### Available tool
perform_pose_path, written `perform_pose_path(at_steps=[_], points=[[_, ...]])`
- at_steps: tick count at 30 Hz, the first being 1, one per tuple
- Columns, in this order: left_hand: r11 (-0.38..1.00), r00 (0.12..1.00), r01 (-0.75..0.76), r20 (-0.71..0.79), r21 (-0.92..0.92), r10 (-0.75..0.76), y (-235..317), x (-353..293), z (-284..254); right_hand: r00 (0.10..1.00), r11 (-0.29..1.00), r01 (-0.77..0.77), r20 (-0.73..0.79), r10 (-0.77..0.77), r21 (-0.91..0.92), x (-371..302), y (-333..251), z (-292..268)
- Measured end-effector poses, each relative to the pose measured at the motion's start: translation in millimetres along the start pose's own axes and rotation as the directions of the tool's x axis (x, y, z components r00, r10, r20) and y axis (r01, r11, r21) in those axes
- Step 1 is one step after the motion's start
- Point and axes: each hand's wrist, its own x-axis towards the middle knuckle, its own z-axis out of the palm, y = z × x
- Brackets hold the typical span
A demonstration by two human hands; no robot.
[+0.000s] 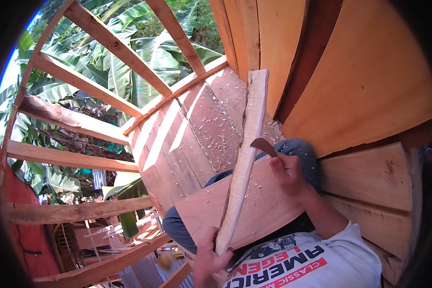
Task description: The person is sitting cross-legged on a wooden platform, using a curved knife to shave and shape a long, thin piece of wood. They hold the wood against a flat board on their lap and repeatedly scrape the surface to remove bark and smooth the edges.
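A long, pale strip of wood (247,144) with a rough, bark-like edge slants across my lap, its far end raised over the floor. Around its near end my left hand (212,254) is closed. In my right hand (290,175) is a knife with a short curved blade (264,146); my fist hides its handle. The blade's tip points left and lies at the strip's right edge; whether it touches the wood I cannot tell. Under the strip a flat wooden board (269,194) rests across my thighs, dotted with shavings.
Pale shavings (216,139) litter the plank floor (173,163). A railing of wooden bars (89,127) borders the floor on the left, with banana leaves (149,67) beyond. Close on my right rises a plank wall (365,81). My jeans-clad knees (297,149) stick out beside the board.
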Motion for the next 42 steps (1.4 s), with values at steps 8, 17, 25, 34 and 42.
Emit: perform_pose_path(at_steps=[8,17,25,34,42], points=[[0.998,0.999,-0.021,0.03,-0.054,0.022,9.4,-0.2,1.7,0.985,0.986,0.154,0.09,-0.149,-0.057,-18.4,-20.9,-11.8],[0.999,0.998,-0.031,0.058,-0.027,0.032,14.3,2.1,6.3,1.0,1.0,0.014,-0.021,-0.013,0.01,0.3,-43.8,-21.0],[1.0,0.998,0.007,0.06,-0.03,-0.006,5.4,1.1,5.6,0.999,0.999,-0.034,-0.004,0.034,-0.036,-1.1,-33.4,-16.4],[0.982,0.994,0.08,0.085,-0.171,-0.066,-8.6,-4.5,-2.8,0.979,0.99,-0.134,-0.161,0.124,-0.052,3.2,-8.9,-12.6],[0.994,0.997,-0.004,0.07,-0.107,0.012,-4.0,6.1,2.4,0.963,0.957,-0.242,-0.082,0.257,0.16,4.3,-7.0,-1.1]])
